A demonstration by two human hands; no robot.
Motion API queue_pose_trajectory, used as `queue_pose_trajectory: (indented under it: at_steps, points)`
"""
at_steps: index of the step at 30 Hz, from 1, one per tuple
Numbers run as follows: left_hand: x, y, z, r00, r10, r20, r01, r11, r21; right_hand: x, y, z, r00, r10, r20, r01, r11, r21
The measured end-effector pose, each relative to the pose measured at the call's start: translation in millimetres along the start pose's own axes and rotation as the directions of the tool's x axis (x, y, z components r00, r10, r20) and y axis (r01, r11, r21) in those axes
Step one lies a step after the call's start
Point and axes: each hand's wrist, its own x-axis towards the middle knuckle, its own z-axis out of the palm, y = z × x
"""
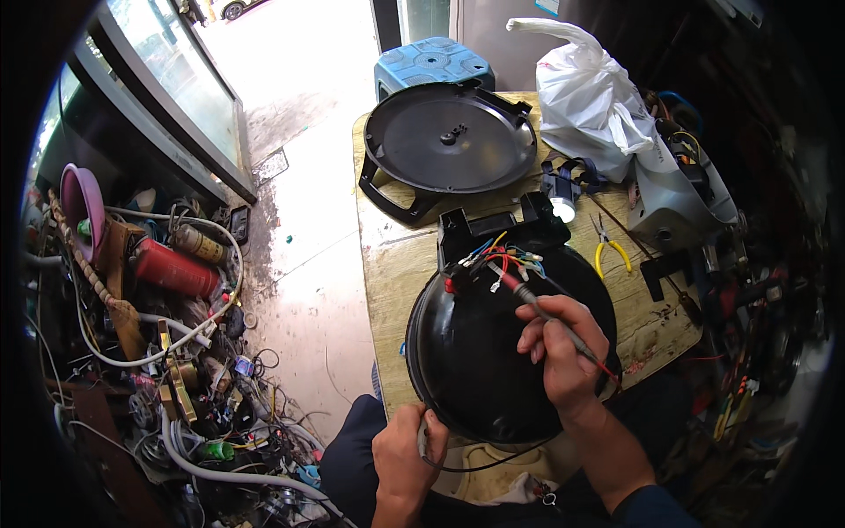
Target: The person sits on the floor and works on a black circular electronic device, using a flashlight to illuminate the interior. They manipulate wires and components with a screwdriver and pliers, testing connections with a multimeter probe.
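Note:
A black rounded appliance housing (475, 352) lies on the wooden table in front of me, its glossy dome facing up. Coloured wires (502, 253) with metal terminals come out near its far edge, beside a black bracket. In my right hand (568, 348) is a red and grey test probe (526, 295), held like a pen, its tip end close to the wires; whether it touches one I cannot tell. My left hand (403, 453), at the housing's near left edge, is closed round a grey test probe (422, 437) with a black lead running right below the housing.
A black round cover (453, 141) lies at the table's back, before a blue stool (433, 66). To the right are a lit headlamp (563, 198), yellow-handled pliers (612, 248), a white plastic bag (590, 97) and a grey casing (678, 198). Cluttered parts and a red cylinder (176, 268) fill the left.

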Motion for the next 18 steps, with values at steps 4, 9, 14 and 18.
queue_pose_trajectory:
  at_steps: [4, 9, 14, 18]
  points:
    - [2, 3, -1, 1.0, -0.022, 0.004, 0.022, 1.0, -0.009, 7, -16, -9, 0.995, -0.097, -0.004, 0.094, 0.973, -0.209]
    - [3, 3, -1, 1.0, -0.001, -0.016, 0.0, 1.0, -0.026, 41, -40, -7, 0.972, -0.184, 0.145, 0.234, 0.715, -0.659]
    - [0, -3, -1, 1.0, -0.02, 0.013, 0.02, 0.999, -0.032, 72, -34, 3, 0.941, -0.212, 0.265, 0.336, 0.467, -0.818]
    - [1, -6, -3, 1.0, 0.029, 0.006, -0.029, 0.999, -0.038, 78, -28, 3, 0.926, -0.222, 0.305, 0.376, 0.476, -0.795]
